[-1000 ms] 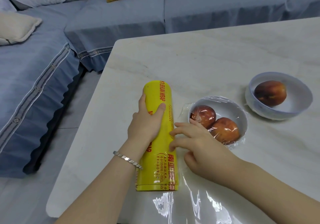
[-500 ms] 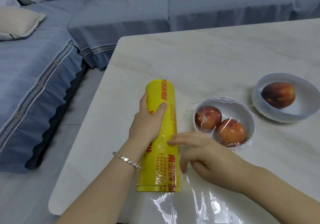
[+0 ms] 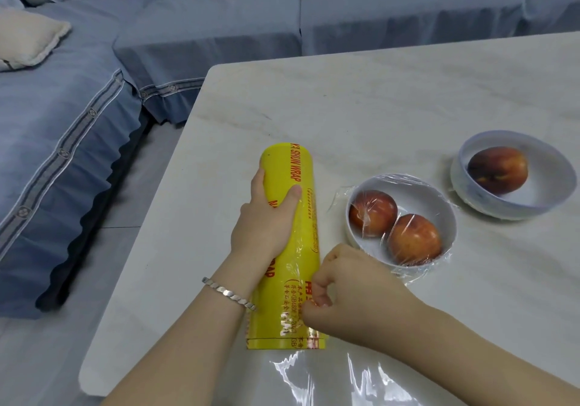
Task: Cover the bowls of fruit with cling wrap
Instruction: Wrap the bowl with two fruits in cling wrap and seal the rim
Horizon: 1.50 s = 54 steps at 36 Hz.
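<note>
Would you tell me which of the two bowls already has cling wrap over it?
The nearer bowl with two fruits: shiny film crinkles over it. The far bowl with one fruit looks bare.

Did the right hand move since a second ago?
Yes. The right hand slid along the cling wrap roll toward its near end, away from the covered bowl, fingers now pinching at it.

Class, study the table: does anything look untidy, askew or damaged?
The cling wrap over the near bowl is crumpled, bunching round its base; a wrinkled loose sheet lies on the table by the near edge.
</note>
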Motion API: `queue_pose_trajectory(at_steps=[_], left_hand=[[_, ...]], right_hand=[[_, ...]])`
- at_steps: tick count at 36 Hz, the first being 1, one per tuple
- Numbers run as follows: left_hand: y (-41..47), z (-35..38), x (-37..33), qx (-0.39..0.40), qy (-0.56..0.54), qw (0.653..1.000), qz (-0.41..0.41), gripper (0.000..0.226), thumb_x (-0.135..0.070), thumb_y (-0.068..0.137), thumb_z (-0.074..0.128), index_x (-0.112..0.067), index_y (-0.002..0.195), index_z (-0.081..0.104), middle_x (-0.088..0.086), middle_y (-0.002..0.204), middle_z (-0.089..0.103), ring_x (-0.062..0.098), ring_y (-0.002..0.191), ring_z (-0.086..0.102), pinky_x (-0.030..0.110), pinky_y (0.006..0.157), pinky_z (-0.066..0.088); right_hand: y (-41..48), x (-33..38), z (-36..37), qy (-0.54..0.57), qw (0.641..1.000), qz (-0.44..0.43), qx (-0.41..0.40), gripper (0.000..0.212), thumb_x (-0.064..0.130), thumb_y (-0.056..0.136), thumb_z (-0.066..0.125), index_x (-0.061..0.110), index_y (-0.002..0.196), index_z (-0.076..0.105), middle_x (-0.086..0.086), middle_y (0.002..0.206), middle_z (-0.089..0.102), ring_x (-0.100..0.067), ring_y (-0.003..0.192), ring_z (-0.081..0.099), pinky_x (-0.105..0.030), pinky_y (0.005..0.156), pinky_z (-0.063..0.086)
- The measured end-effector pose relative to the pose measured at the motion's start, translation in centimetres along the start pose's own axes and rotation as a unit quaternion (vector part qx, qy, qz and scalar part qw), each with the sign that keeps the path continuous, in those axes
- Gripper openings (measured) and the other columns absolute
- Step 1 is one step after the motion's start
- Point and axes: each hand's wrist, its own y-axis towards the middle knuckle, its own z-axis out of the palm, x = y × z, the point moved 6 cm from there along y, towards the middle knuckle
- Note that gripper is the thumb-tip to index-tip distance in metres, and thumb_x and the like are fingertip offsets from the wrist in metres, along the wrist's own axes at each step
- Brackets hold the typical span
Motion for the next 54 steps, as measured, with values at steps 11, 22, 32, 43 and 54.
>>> queue_pose_trajectory(at_steps=[11, 22, 32, 43, 54], left_hand=[[-0.7, 0.5, -1.2, -0.009, 0.075, 0.997, -0.003, 0.071, -0.063, 0.089, 0.035, -0.041, 0.147, 0.0, 0.014, 0.133, 0.044, 0.034, 0.114, 0.051, 0.037, 0.086, 0.039], [-0.7, 0.5, -1.3, -0.004, 0.072, 0.997, -0.008, 0.072, -0.064, 0.088, 0.037, -0.042, 0.147, 0.001, 0.015, 0.136, 0.042, 0.036, 0.117, 0.049, 0.04, 0.092, 0.039], [-0.7, 0.5, -1.6, -0.003, 0.096, 0.995, -0.003, 0.074, -0.065, 0.088, 0.036, -0.04, 0.148, 0.0, 0.015, 0.135, 0.046, 0.036, 0.119, 0.048, 0.041, 0.094, 0.038], [-0.3, 0.4, -1.2, 0.002, 0.092, 0.996, 0.007, 0.073, -0.064, 0.089, 0.036, -0.041, 0.147, 0.0, 0.011, 0.136, 0.049, 0.034, 0.117, 0.051, 0.04, 0.093, 0.039], [-0.1, 0.2, -0.7, 0.0, 0.062, 0.998, 0.002, 0.071, -0.065, 0.088, 0.037, -0.044, 0.146, 0.003, 0.008, 0.134, 0.051, 0.033, 0.114, 0.053, 0.04, 0.091, 0.041]], right_hand=[[0.0, 0.0, 0.6, -0.055, 0.997, -0.025, -0.045, 0.031, 0.026, 0.068, 0.053, 0.015, 0.047, 0.032, -0.006, 0.074, 0.052, -0.025, 0.074, 0.05, -0.02, 0.052, 0.025], [-0.2, -1.8, 1.4, 0.01, 0.981, -0.099, -0.164, 0.028, 0.032, 0.051, 0.035, 0.027, 0.041, 0.01, 0.008, 0.049, 0.024, -0.017, 0.042, 0.031, -0.015, 0.043, 0.015], [-0.4, -2.3, 1.7, 0.03, 0.983, -0.135, -0.122, 0.021, 0.035, 0.055, 0.029, 0.025, 0.041, 0.017, 0.007, 0.055, 0.029, -0.027, 0.054, 0.045, -0.028, 0.049, 0.03], [-0.4, -2.3, 0.8, 0.017, 0.979, -0.179, -0.094, 0.029, 0.026, 0.061, 0.038, 0.03, 0.045, 0.014, -0.006, 0.06, 0.046, -0.016, 0.049, 0.034, -0.032, 0.044, 0.036], [-1.5, -2.3, -0.5, 0.092, 0.984, -0.1, -0.112, 0.029, 0.016, 0.064, 0.054, 0.029, 0.051, 0.032, -0.008, 0.076, 0.065, -0.025, 0.087, 0.064, -0.034, 0.071, 0.048]])
